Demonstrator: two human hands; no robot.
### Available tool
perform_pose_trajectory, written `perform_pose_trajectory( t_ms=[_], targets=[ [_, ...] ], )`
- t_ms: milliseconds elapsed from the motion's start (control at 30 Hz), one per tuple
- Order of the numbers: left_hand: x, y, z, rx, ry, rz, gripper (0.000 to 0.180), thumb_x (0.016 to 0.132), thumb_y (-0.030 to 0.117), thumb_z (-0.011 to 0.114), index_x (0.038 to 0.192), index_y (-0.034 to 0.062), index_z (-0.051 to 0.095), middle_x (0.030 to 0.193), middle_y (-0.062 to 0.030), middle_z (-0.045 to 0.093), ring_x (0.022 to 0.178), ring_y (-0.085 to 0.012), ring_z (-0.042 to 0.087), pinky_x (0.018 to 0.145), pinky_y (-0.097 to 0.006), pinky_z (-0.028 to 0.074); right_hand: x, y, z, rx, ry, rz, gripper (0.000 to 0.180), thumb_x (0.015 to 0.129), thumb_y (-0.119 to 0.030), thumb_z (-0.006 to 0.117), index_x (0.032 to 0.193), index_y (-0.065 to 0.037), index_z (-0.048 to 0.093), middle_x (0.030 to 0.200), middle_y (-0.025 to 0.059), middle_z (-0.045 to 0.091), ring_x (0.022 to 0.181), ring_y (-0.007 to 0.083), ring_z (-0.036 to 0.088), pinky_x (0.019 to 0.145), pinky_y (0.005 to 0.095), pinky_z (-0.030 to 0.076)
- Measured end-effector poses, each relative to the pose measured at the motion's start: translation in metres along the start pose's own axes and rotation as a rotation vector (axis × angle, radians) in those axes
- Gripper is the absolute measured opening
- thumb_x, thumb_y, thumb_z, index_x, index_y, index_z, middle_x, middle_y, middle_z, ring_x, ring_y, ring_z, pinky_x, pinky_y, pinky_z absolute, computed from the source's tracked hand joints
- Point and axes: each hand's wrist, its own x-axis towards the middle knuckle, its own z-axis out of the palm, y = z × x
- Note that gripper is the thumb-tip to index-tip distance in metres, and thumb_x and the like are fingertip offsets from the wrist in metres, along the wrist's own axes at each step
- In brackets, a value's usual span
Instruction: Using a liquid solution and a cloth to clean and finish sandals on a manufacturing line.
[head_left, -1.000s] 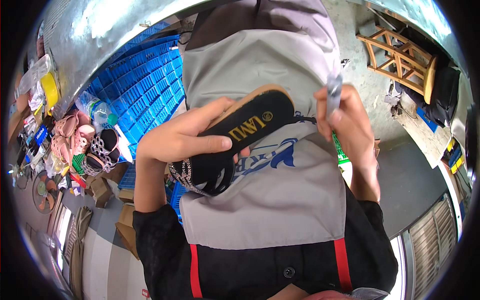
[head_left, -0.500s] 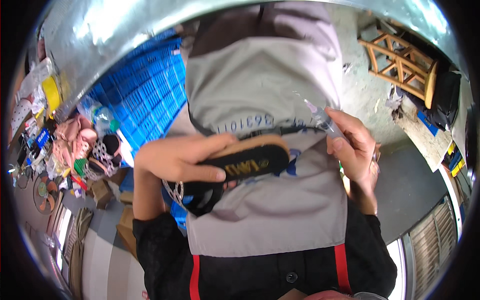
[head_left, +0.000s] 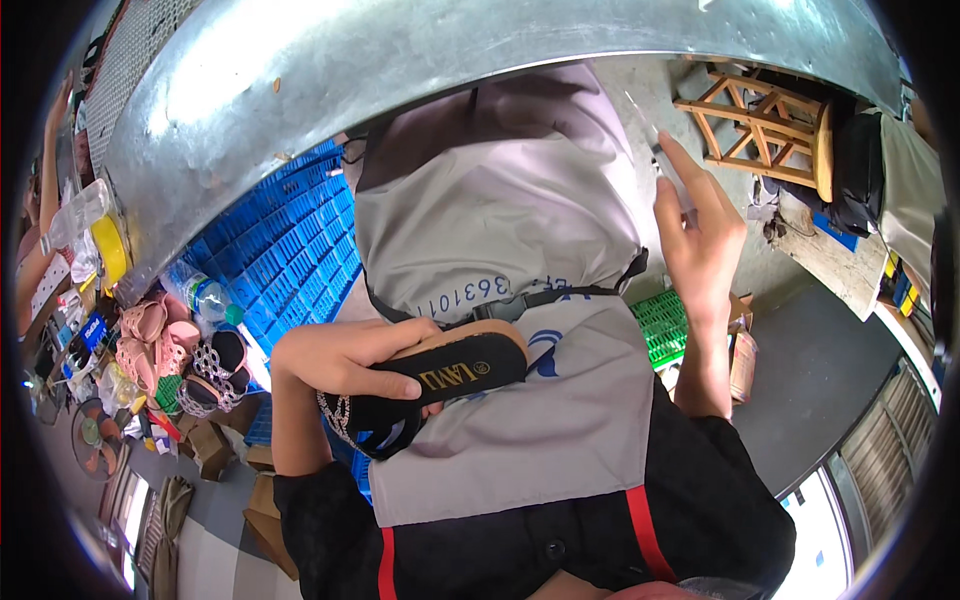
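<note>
My left hand (head_left: 340, 360) grips a black sandal (head_left: 465, 372) over my lap, with the thumb on its insole and the fingers around its edge. The insole carries gold lettering, the sole edge is tan, and a strap with glittering chain-like trim (head_left: 335, 418) hangs below the wrist. My right hand (head_left: 700, 235) is raised away from the sandal, closed around a slim clear syringe (head_left: 672, 175) with a thin needle pointing up and away. Beneath both hands spreads a grey apron (head_left: 540, 440) with a black buckle (head_left: 500, 308).
A shiny metal tabletop (head_left: 400, 85) curves across the far side. Blue crates (head_left: 285, 220) stand to the left, near pink sandals (head_left: 150, 340) and a plastic bottle (head_left: 208, 298). On the right are a green crate (head_left: 658, 325), a wooden stool (head_left: 765, 130) and a dark tabletop (head_left: 800, 350).
My right hand has moved farther from me with the syringe, away from the sandal. The view has shifted, showing more of the metal tabletop. My left hand still holds the sandal.
</note>
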Motion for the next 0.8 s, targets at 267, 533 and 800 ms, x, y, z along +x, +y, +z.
perform_pose_trajectory(
  t_ms=[267, 533, 800],
  targets=[
    [-0.002, 0.008, -0.001, 0.042, 0.045, 0.026, 0.033, 0.099, 0.009, 0.058, 0.127, -0.0030, 0.043, 0.102, -0.0116, 0.069, 0.096, -0.0203, 0.066, 0.084, -0.033, 0.050, -0.060, -0.011, -0.020, 1.064, -0.366, 0.305, 0.043, 0.093, -0.006, 0.059, 0.135, 0.005, 0.058, 0.099, 0.0116, 0.069, 0.079, 0.0143, 0.063, 0.066, 0.0235, 0.046],
    [-0.001, 0.007, -0.002, 0.055, 0.060, -0.043, 0.033, 0.098, 0.012, 0.059, 0.125, -0.0016, 0.044, 0.102, -0.0106, 0.069, 0.095, -0.0203, 0.066, 0.082, -0.033, 0.050, -0.059, -0.010, -0.028, 1.056, -0.713, 0.155, 0.040, 0.081, -0.004, 0.065, 0.119, 0.009, 0.067, 0.100, 0.0183, 0.071, 0.075, 0.0214, 0.063, 0.070, 0.0299, 0.049],
    [-0.002, 0.017, -0.002, 0.103, 0.058, -0.100, 0.031, 0.098, 0.012, 0.059, 0.123, 0.0003, 0.045, 0.097, -0.0110, 0.068, 0.087, -0.0234, 0.064, 0.075, -0.035, 0.048, -0.059, -0.007, -0.024, 1.024, -0.731, 0.027, 0.038, 0.079, -0.006, 0.066, 0.115, 0.009, 0.069, 0.109, 0.0179, 0.073, 0.077, 0.0228, 0.062, 0.068, 0.0307, 0.048]
  ],
)
